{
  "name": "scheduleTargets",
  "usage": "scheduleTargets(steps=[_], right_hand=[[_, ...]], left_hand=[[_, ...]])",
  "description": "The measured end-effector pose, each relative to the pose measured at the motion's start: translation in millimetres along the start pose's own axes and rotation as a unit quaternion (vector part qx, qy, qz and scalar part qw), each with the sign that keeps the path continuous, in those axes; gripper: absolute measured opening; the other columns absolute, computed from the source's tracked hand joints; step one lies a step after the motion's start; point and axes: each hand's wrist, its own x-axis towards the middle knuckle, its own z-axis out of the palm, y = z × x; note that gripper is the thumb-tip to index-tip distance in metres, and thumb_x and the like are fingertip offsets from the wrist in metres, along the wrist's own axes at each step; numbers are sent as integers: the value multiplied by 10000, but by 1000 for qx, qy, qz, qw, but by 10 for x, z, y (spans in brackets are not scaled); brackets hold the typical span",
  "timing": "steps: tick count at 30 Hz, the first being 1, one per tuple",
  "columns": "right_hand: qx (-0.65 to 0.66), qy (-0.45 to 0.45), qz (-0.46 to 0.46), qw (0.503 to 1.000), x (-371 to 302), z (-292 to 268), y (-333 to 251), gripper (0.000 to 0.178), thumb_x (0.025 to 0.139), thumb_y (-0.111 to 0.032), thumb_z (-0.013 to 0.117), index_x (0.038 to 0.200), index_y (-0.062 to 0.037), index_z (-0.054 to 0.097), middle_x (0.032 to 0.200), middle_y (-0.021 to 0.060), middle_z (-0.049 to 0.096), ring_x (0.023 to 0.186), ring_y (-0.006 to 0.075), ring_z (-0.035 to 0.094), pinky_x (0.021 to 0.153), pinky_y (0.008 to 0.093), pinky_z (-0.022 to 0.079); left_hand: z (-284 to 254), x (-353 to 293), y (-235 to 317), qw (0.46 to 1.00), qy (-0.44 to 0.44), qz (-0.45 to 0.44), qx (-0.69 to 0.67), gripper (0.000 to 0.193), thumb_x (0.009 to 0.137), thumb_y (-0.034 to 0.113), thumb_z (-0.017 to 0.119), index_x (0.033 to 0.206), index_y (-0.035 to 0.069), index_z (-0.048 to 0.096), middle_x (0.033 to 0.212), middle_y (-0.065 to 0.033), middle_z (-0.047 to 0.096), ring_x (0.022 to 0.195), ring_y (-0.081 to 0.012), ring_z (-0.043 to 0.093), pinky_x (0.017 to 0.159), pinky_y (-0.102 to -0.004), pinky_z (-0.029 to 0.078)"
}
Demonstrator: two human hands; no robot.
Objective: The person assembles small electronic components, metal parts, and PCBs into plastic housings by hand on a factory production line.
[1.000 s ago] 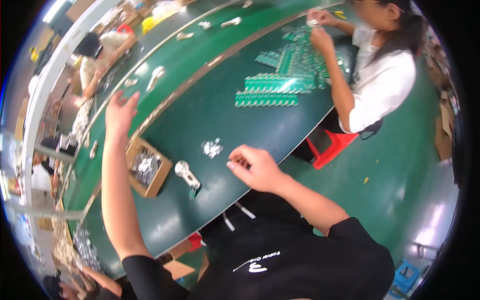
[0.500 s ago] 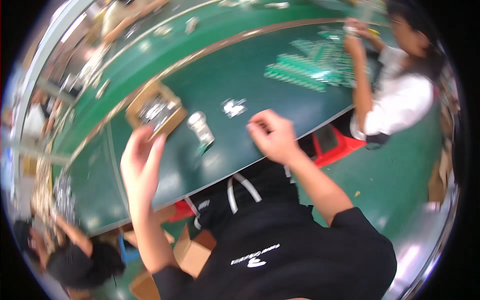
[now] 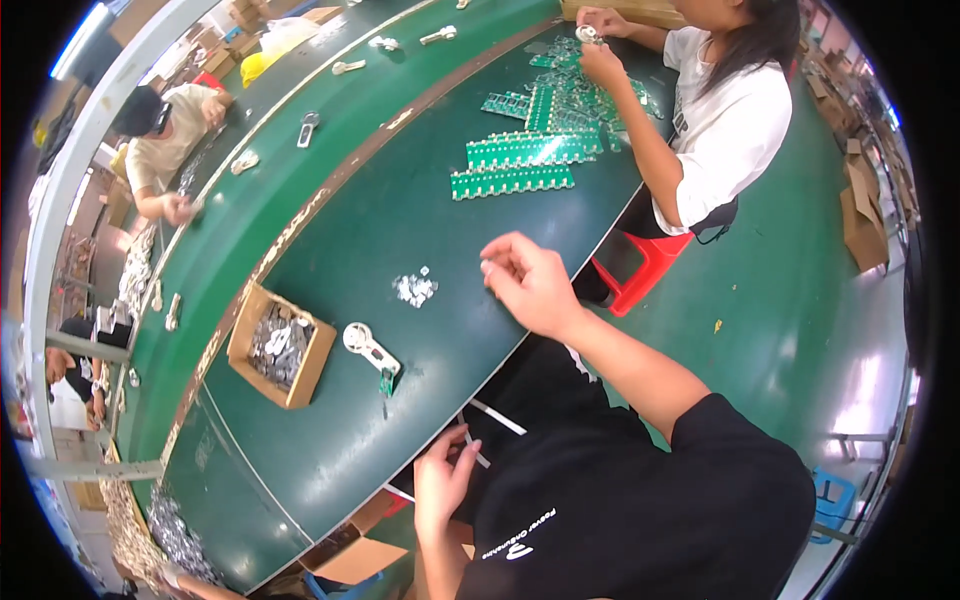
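My right hand (image 3: 535, 287) hovers over the green tabletop close to its front edge. Its fingers are curled in against the thumb, and a pale spot shows at the tips, too small to name. Down by my lap, in front of a white drawstring, my left hand (image 3: 445, 478) has loosely bent fingers with a gap to the thumb; nothing shows in it. A white casing with a round head and a handle (image 3: 371, 348) lies on the table, a small green circuit board (image 3: 387, 381) at its handle end. Small whitish pieces (image 3: 415, 289) lie in a pile between casing and right hand.
A cardboard box (image 3: 312, 366) of grey metal parts stands left of the casing. Green circuit-board panels (image 3: 525, 165) lie farther off, beside a co-worker holding a white round part (image 3: 588, 34). A green belt (image 3: 275, 165) with scattered white casings runs behind the table. A red stool (image 3: 640, 275) stands at right.
My left hand has gone from beside the cardboard box back to my lap. My right hand stays over the table's front edge. The whole view has shifted and is sharper.
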Motion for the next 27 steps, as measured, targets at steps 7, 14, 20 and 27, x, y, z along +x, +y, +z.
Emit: scheduleTargets(steps=[7,14,20,27], right_hand=[[-184,-45,-74,979,10,85,-173,143,937,-92,724,1028,-41,626,758,81,686,636,231,675,594,366,524],[-198,5,-79,977,-23,118,-151,68,902,-17,720,934,-44,667,732,77,627,609,228,624,569,365,491],[-171,-6,156,973,-64,244,-587,193,955,-164,728,1058,-20,651,795,101,685,707,241,682,671,382,545],[-230,11,332,915,-904,-175,-1622,207,978,-231,700,1014,-26,700,862,141,758,785,274,749,726,396,579]], left_hand=[[44,521,-161,994,-49,-12,93,374,1019,328,709,1224,18,751,1204,-198,759,1121,-355,711,1010,-431,522],[-72,522,233,981,-194,9,20,619,1030,437,679,1361,-83,622,1310,-282,684,1230,-422,646,1083,-456,470],[-571,342,658,939,-326,11,-112,610,1025,335,708,1510,10,530,1521,-267,550,1451,-390,501,1219,-432,369],[-1193,210,1174,898,-313,-116,-287,377,1055,85,659,1405,-35,586,1386,-160,678,1263,-231,661,1112,-348,505]])
